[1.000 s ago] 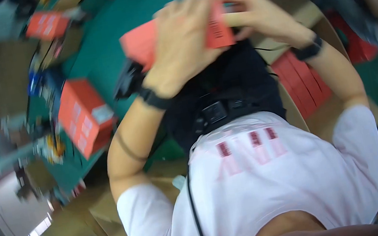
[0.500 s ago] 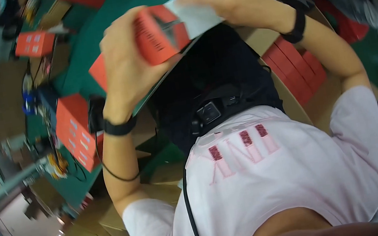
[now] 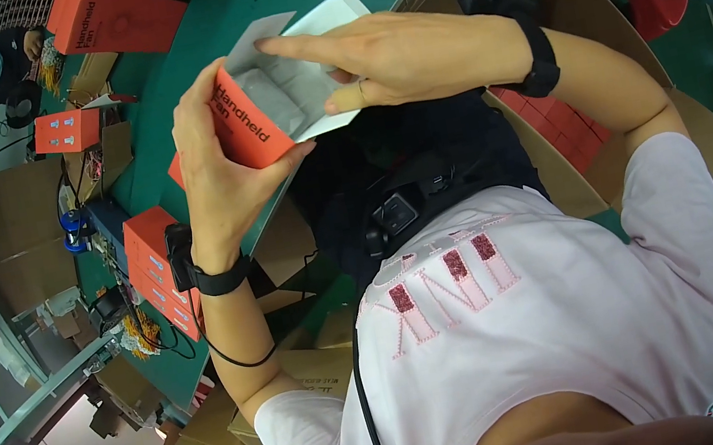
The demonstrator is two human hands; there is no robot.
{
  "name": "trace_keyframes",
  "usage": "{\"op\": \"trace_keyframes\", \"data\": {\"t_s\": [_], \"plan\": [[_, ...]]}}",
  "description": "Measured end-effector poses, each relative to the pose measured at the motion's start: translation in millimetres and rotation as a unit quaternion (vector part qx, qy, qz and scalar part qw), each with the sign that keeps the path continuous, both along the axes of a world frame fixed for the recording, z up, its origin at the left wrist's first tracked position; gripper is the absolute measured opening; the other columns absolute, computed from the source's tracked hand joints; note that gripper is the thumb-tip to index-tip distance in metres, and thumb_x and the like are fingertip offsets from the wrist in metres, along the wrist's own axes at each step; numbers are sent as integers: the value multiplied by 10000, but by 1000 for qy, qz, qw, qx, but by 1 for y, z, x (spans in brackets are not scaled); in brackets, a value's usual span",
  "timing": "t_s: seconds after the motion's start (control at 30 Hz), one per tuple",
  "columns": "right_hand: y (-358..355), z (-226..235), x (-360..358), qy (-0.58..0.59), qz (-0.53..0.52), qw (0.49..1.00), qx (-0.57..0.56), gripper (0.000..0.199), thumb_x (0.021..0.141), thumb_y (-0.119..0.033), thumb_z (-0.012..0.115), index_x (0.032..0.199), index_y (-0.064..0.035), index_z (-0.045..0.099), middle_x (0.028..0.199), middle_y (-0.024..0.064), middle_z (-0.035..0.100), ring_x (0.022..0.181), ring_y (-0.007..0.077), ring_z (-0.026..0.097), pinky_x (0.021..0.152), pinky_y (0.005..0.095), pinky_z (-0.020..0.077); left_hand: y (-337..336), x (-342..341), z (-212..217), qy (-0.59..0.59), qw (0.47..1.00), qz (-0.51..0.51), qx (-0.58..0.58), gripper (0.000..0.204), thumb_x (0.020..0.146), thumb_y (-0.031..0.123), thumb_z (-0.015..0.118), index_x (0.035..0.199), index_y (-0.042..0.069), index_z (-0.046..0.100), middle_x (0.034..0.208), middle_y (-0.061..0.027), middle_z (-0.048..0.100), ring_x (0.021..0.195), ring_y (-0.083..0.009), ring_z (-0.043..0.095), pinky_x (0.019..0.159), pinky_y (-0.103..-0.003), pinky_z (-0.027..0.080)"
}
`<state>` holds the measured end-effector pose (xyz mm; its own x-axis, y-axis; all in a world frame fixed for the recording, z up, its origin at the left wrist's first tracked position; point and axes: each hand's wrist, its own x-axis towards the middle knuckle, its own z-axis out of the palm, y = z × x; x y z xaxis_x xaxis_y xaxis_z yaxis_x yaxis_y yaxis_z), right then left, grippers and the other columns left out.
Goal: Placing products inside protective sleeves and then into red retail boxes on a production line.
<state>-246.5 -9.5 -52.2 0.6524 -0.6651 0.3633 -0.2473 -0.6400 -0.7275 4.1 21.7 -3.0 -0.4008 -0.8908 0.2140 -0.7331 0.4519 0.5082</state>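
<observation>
My left hand [image 3: 212,157] is closed around a small red carton [image 3: 246,127], thumb under its near edge and fingers over the far side. The carton's open end faces up, with a grey-white wrapped item [image 3: 270,99] visible inside. A pale side flap [image 3: 264,33] stands up, and a white lid flap [image 3: 343,10] extends to the right. Over that lid lies my right hand [image 3: 404,57], index finger stretched to touch the side flap. Its thumb is spread away toward the lid's near edge, and the other fingers are partly hidden.
Red cartons stand on the green table [image 3: 260,1], including a large one [image 3: 119,21] at the back and another [image 3: 159,267] by my left wrist. Right of my lap, a cardboard box [image 3: 594,190] holds red cartons [image 3: 553,121]. A person [image 3: 0,66] sits at far left.
The carton has turned and tilted, so its open end and the wrapped item inside now show. My right hand has come down and left onto the flaps. My left hand still grips the carton.
</observation>
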Motion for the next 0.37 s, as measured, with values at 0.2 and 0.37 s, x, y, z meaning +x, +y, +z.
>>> {"op": "trace_keyframes", "data": {"t_s": [0.2,0.37], "plan": [[-25,-22,24,29,-5,999,-25,432,865,-180,710,1253,-31,591,738,174,647,663,337,645,655,426,503,-3,-8,-8,-39,999,-14,26,1030,557,200,979,1440,65,466,1333,-117,569,1235,-323,530,1064,-437,420],[-53,-33,29,17,10,996,-85,369,856,-203,730,1197,-102,631,821,201,698,754,351,690,698,415,541,-4,-2,-4,-21,999,7,49,1019,573,214,972,1444,66,464,1342,-120,573,1244,-324,530,1092,-436,395]]}}
